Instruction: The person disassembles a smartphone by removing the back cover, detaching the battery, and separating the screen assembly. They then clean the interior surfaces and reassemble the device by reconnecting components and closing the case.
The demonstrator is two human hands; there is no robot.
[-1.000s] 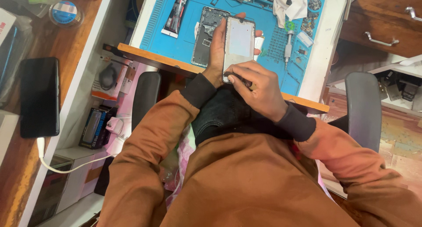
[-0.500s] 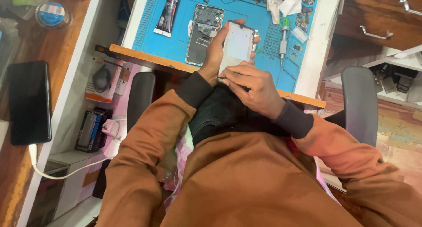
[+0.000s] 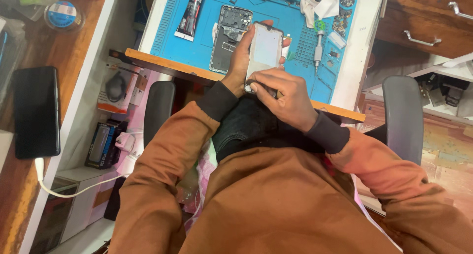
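Observation:
My left hand (image 3: pixel 238 67) grips a pale phone screen panel (image 3: pixel 264 49) by its left edge and holds it upright over the near edge of the blue work mat (image 3: pixel 187 49). My right hand (image 3: pixel 287 97) pinches the panel's bottom end, fingers curled on a small dark part there. An opened phone body (image 3: pixel 229 32) with bare internals lies on the mat just left of the panel.
A black glue tube (image 3: pixel 191 10) lies at the mat's left, a screwdriver (image 3: pixel 318 45) and a white cloth (image 3: pixel 318 0) at its right. A black phone (image 3: pixel 35 111) with a white cable rests on the wooden side table. Chair armrests (image 3: pixel 158 106) flank me; drawers (image 3: pixel 423 22) stand right.
The view has shifted slightly. Both hands stay on the screen panel; my right hand has kept working at its lower end.

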